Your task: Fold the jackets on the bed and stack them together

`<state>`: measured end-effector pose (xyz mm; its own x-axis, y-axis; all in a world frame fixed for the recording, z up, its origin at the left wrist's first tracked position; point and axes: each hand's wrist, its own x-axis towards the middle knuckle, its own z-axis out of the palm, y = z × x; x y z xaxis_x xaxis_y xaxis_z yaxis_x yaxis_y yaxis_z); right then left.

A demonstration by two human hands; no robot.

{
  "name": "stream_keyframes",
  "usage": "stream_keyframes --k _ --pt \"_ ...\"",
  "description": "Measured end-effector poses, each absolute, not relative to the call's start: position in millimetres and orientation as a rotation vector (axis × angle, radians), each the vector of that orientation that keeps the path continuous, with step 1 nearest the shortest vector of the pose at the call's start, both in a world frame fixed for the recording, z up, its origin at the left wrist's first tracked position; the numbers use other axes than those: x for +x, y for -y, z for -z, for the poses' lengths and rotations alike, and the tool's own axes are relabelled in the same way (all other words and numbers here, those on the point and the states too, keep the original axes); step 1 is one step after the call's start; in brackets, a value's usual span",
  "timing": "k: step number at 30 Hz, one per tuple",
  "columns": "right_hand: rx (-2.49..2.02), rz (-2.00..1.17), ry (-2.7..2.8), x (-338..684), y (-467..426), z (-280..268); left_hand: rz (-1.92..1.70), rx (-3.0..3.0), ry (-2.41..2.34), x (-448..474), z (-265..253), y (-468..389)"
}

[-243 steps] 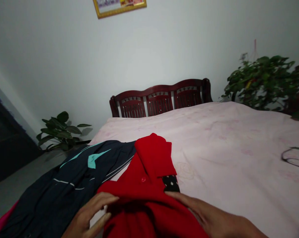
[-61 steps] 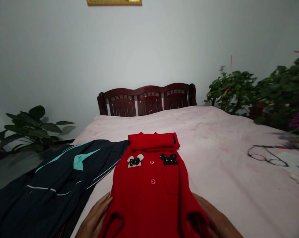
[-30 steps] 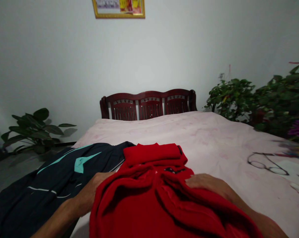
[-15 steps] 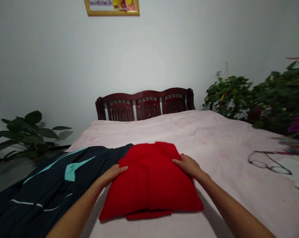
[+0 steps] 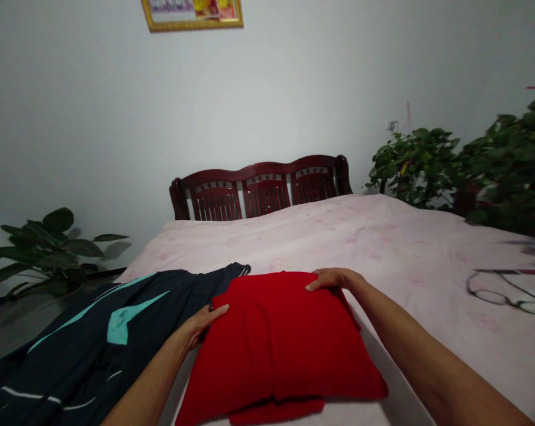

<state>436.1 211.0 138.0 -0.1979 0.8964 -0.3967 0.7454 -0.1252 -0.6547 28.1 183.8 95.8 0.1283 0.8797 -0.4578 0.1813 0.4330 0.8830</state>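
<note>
A folded red garment (image 5: 280, 337) lies on the pale pink bedsheet (image 5: 409, 284) right in front of me; its exact kind is hidden by the folding. My left hand (image 5: 200, 322) grips its upper left edge, thumb on top and fingers underneath. At the upper right corner, my right hand (image 5: 338, 278) pinches the cloth with the thumb above and the other fingers tucked out of sight. A flap of the same red cloth sticks out below the near edge. Beside my left arm lies a dark navy garment (image 5: 156, 307) with turquoise patches and white piping.
A dark wooden headboard (image 5: 263, 189) stands against the wall at the far side. Eyeglasses (image 5: 493, 293) lie on the bed to the right. Leafy plants (image 5: 413, 165) crowd the right side, and another plant (image 5: 50, 248) stands left. A gold-framed picture (image 5: 196, 26) hangs above.
My right hand has shifted from the garment's right side to its far right corner. The red garment appears lower and larger in view, its far edge now flatter. My left hand keeps its hold.
</note>
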Motion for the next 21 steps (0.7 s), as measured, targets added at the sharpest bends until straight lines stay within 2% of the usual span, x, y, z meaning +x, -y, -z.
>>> stream_keyframes --k 2,5,11,14,17,19,21 --pt "-1.869 -1.371 1.991 434 -215 -141 -0.638 0.974 -1.288 31 -94 -182" --pt "-1.912 -1.423 2.049 429 -217 -147 -0.631 0.921 -1.218 36 -99 -178" --pt "-1.818 -1.14 2.109 445 -191 -188 -0.893 1.04 -0.919 58 -150 -165" --pt "-1.714 -0.686 2.176 469 -159 -235 -1.081 1.246 -0.852 79 -184 -169" --pt "-1.718 0.07 2.166 495 -125 -277 -1.318 1.459 -0.797 110 -205 -187" --pt "-1.774 0.44 2.056 513 -108 -287 -1.462 1.614 -0.758 138 -208 -202" --pt "-1.837 0.664 1.928 535 -96 -276 -1.533 1.823 -0.738 170 -201 -213"
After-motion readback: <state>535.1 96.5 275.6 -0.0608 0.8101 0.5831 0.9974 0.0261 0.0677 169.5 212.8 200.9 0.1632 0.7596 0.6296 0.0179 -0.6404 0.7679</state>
